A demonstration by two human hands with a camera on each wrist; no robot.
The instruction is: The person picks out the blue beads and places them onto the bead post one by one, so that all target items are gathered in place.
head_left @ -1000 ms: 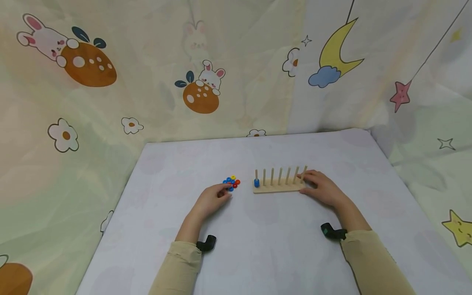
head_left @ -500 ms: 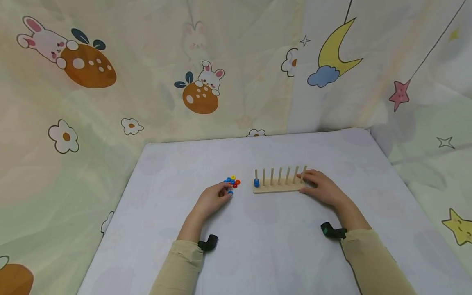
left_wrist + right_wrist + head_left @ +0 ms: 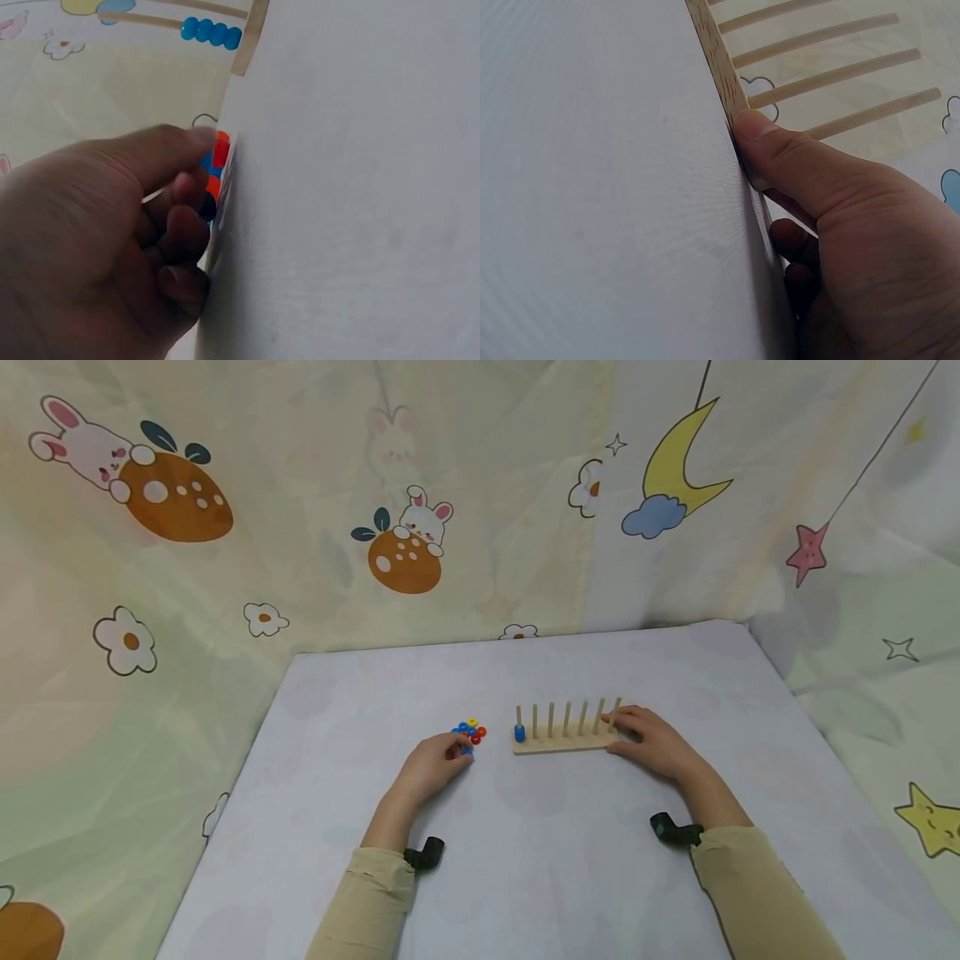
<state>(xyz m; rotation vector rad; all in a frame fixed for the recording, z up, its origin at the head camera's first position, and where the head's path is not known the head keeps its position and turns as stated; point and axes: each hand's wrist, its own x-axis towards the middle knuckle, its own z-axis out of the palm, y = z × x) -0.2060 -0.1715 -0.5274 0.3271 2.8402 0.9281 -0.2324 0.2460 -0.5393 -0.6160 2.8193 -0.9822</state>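
Observation:
My left hand [image 3: 433, 768] is at the near side of a small pile of beads [image 3: 481, 732], its thumb and fingertips closing on a blue bead [image 3: 467, 752], partly hidden by the fingers. Red, blue and yellow beads lie just beyond; in the left wrist view the thumb overlaps a red bead [image 3: 221, 154]. To the right stands a wooden peg board [image 3: 555, 745] with a row of upright pegs. Its leftmost peg carries several blue beads [image 3: 212, 33]; the other pegs are bare. My right hand [image 3: 656, 745] grips the board's right end, thumb on the front edge [image 3: 724, 71].
The beads and board rest on a white-covered table [image 3: 540, 860]. A patterned cloth [image 3: 487, 510] hangs behind the table and along its sides. Dark cameras [image 3: 425, 854] are strapped at both wrists.
A blue bead has come slightly toward me, away from the pile, and is now more covered by my left fingers. My right hand and the board stay in place; the head view shifts slightly.

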